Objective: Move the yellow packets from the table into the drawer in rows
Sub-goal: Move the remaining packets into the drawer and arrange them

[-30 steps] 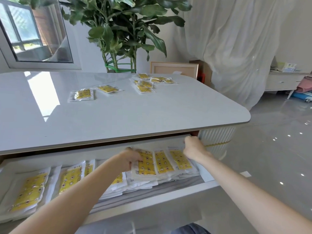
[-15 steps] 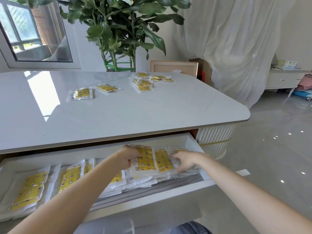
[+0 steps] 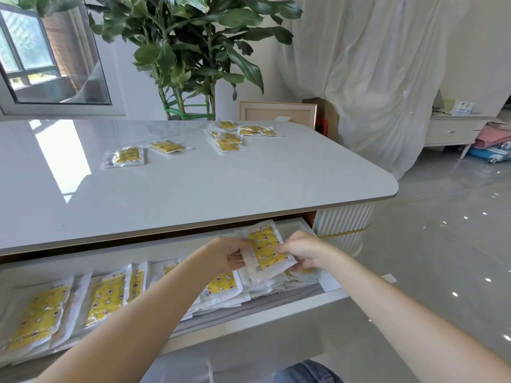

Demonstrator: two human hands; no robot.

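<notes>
Over the right end of the open white drawer (image 3: 249,324), both hands hold a small stack of yellow packets (image 3: 265,251), tilted up. My left hand (image 3: 225,254) grips its left edge. On its right edge sits my right hand (image 3: 302,251). Below them, more yellow packets lie in the drawer: overlapping ones at the left (image 3: 36,313), others at the middle (image 3: 107,295) and under the hands (image 3: 221,284). Several packets remain on the white table (image 3: 193,186): two at the middle (image 3: 125,157) (image 3: 168,146) and a loose cluster at the far right (image 3: 231,138).
A large potted plant (image 3: 182,51) stands behind the table beside a framed board (image 3: 276,113). A window (image 3: 41,56) is at far left. White curtains (image 3: 373,73) hang at right, with a low cabinet (image 3: 453,128) beyond. Glossy floor lies to the right.
The packets that lay spread flat at the drawer's right end are now gathered and lifted in both hands. My right hand came in from the drawer's right rim to the packets.
</notes>
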